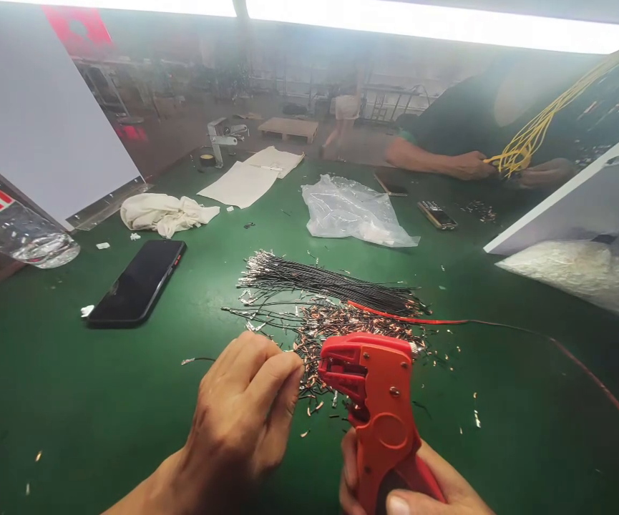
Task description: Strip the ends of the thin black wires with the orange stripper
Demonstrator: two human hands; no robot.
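Note:
Between thumb and fingers, my left hand (247, 408) pinches a thin black wire (199, 359). One end with a metal terminal sticks out to the left, and the other points at the tool's jaws; whether it is inside them I cannot tell. My right hand (421, 486) is wrapped round the handle of a red and orange wire stripper (389, 400), held upright with its jaws facing left. Just beyond the hands lies a heap of stripped insulation scraps and copper bits (335, 322). Behind that heap rests a bundle of black wires (325, 277) with metal terminals at its left end.
A black phone (137, 282) and a plastic bottle (35, 232) are on the left, near a white cloth (164, 212). A clear plastic bag (352, 211) lies further back. One red wire (421, 320) runs rightward. Across the table, another person's hands (473, 166) hold yellow wires (524, 146).

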